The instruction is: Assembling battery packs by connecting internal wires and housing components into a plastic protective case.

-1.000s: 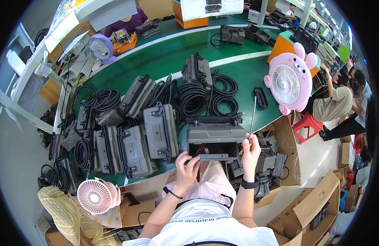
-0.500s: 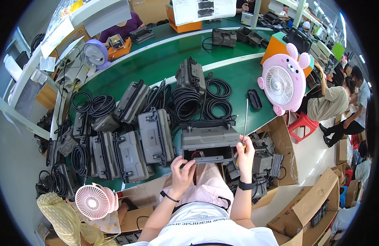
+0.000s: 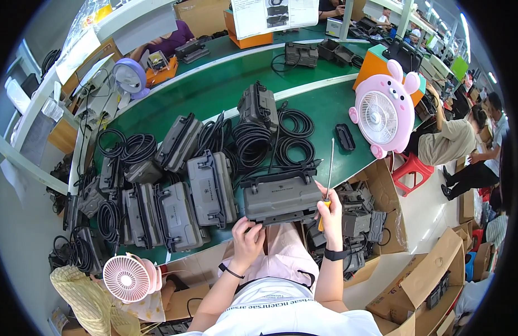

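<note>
At the bench's (image 3: 186, 96) near edge, my left hand (image 3: 248, 239) pinched the case's (image 3: 282, 197) near corner; my right hand (image 3: 330, 217) clasped a screwdriver (image 3: 321, 223). Stiff and probably hefty, the case seemed best gripped by both ends.

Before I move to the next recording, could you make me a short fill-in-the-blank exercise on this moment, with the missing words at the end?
1. The screwdriver is held in the ____.
2. The left hand touches the near edge of a case whose shell is ____.
3. The rabbit-shaped fan on the green bench is ____.
4. The stool to the right of the bench is ____.

Missing words: right hand; grey; pink; red.
</note>
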A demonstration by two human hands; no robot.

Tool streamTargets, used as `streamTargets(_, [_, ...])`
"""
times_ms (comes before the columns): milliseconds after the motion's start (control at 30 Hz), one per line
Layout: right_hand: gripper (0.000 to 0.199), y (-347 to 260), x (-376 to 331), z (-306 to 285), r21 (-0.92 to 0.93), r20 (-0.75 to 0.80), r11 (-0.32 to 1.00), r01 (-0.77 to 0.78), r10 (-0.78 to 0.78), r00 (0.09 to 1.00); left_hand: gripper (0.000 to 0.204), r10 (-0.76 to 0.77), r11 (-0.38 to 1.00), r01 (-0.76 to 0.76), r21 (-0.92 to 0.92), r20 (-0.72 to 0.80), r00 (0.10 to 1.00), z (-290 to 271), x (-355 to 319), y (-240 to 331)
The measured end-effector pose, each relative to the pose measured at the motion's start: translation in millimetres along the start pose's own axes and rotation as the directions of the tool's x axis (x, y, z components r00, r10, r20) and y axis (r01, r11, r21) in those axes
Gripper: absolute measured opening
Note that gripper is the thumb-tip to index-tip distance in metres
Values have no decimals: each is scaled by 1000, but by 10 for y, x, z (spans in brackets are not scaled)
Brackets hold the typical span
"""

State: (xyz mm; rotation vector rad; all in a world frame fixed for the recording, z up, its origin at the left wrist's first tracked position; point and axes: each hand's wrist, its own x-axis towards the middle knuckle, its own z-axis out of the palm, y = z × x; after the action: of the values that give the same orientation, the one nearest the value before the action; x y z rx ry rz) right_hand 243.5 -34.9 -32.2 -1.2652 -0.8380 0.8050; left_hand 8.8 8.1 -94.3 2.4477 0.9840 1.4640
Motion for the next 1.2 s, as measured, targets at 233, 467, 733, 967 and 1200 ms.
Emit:
streamTargets(233, [42,-91,-48,54,-17,56,999,-31,32,998,53,-53,998,52,45,18,998,-33,-1,-11])
streamTargets(467, [47,10,-25,16,92,76,994,-57,50,996,47,-84,996,84,-8,13,996,-27,-6,-6])
streamTargets(733, [47,34,-39,-10,179,81,981,-78,64,995,45,-60,998,59,32,13,998,-23,30,23])
streamTargets(967, [43,69,-40,11,256,83,963,-89,70,994,42,-50,994,50,94,2,999,-1,-3,24])
streamTargets(1200, [43,102,-51,1,250,55,964,-87,75,996,41,-58,997,58,57,5,998,12,19,52])
